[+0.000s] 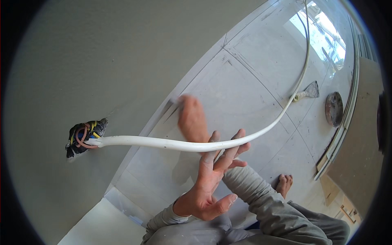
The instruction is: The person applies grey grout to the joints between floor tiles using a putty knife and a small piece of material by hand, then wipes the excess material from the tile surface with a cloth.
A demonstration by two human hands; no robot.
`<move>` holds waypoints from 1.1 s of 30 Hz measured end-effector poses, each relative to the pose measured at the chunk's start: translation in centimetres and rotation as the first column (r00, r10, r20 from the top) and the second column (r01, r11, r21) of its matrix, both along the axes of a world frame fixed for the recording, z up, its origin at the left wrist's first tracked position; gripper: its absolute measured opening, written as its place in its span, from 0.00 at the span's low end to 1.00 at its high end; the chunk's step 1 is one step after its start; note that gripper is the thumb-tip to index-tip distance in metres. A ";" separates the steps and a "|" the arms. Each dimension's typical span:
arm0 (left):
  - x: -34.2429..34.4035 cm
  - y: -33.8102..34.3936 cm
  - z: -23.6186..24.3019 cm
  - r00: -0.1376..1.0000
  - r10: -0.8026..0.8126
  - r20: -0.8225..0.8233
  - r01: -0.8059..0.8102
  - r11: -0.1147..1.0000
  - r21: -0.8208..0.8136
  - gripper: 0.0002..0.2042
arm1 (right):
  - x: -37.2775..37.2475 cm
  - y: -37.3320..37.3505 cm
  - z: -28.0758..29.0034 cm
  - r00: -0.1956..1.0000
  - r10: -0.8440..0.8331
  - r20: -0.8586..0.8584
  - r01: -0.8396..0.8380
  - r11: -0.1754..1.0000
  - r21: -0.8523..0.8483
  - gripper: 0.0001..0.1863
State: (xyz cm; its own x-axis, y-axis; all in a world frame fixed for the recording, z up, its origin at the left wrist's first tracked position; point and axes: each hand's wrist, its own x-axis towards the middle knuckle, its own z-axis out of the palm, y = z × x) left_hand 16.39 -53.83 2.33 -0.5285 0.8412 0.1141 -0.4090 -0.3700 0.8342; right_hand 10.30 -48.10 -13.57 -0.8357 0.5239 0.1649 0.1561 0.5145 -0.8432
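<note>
We see a thick white cable [163, 143] running across the middle of the view, in front of the spread fingers of the left hand [202, 183]. That hand is open, its thumb held away to the right, and the cable lies across the fingers, with the tips showing just beyond its far edge; it seems to rest against them, and we see no fist around it. The right hand [192, 118] is farther off, beyond the cable, near where the grey wall [102, 61] meets the tiled floor [249, 81]. It is blurred, so we cannot tell whether it is open or closed, or gripping anything. To the left, the cable reaches a rough dark opening [73, 153] in the wall, where we find yellow, brownish and blue wires [81, 136] bunched together. On the other side of the left hand, it curves up and away over the tiles, passing right by the handle of a scraper [311, 90] that lies on the floor. Past the scraper we notice a round dark dish [335, 109], with long pale strips [345, 124] beside it, and nearer to us a bare foot [284, 185] on the tiles
</note>
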 end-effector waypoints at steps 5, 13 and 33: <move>-0.2 -0.8 1.0 0.999 0.027 -0.036 -0.029 0.999 -0.042 0.54 | 0.6 -1.3 2.0 0.995 0.025 -0.093 -0.039 0.986 -0.159 0.18; 0.2 -0.8 1.4 1.000 0.006 -0.015 -0.006 1.000 -0.027 0.54 | -5.4 16.5 2.7 0.945 -0.317 -0.077 0.326 0.923 0.203 0.21; 1.3 -1.5 1.8 0.995 0.103 -0.021 -0.103 0.993 -0.048 0.51 | 2.9 -8.9 3.6 0.993 -0.074 0.091 0.103 0.919 -0.380 0.20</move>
